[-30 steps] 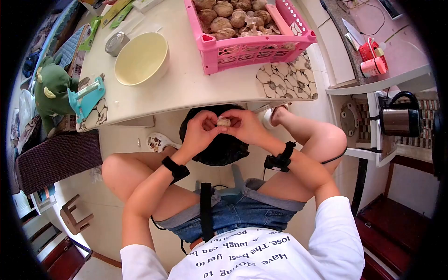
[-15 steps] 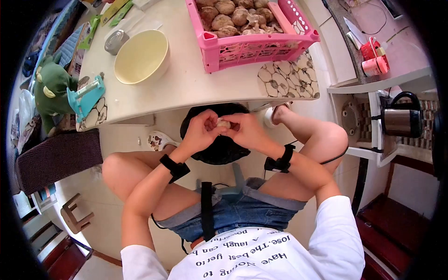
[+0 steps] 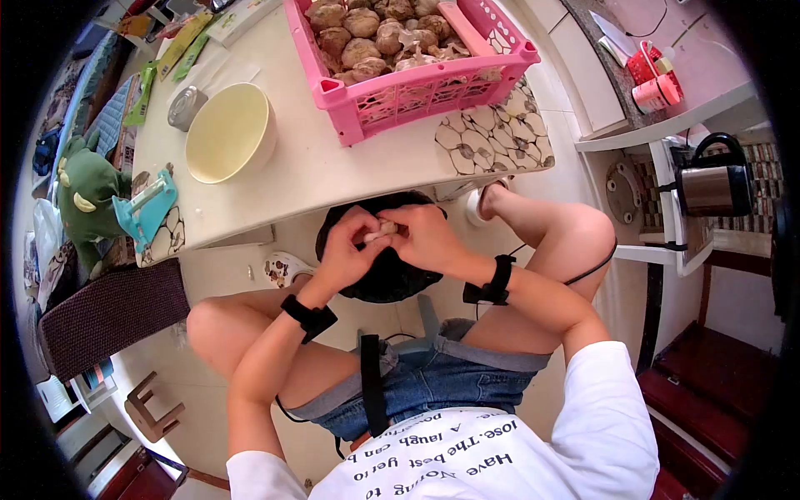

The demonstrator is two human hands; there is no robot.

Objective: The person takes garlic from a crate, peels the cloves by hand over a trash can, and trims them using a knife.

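Observation:
Between the fingertips of both hands is a small pale garlic clove (image 3: 386, 227), partly covered by the fingers. My left hand (image 3: 347, 248) is closed on it from the left, thumb and fingers pinched. From the right, my right hand (image 3: 425, 239) pinches the same clove. Both hands are over a black-lined bin (image 3: 385, 285) between the knees, below the table edge. On the table above stands a pink plastic basket (image 3: 358, 112) of brown-skinned garlic bulbs (image 3: 362, 48). Left of it is a pale yellow bowl (image 3: 229, 137) with no contents visible.
A tin can (image 3: 187, 108) and a turquoise plastic holder (image 3: 148, 208) are on the white table (image 3: 292, 179). A green plush toy (image 3: 87, 196) is at the left. Over on the right, a kettle (image 3: 715, 187) rests on a shelf. A small wooden stool (image 3: 152, 408) stands lower left.
The view has turned slightly, so the table, basket and bowl appear shifted left. Both hands stay together over the bin, their fingers moved slightly around the clove.

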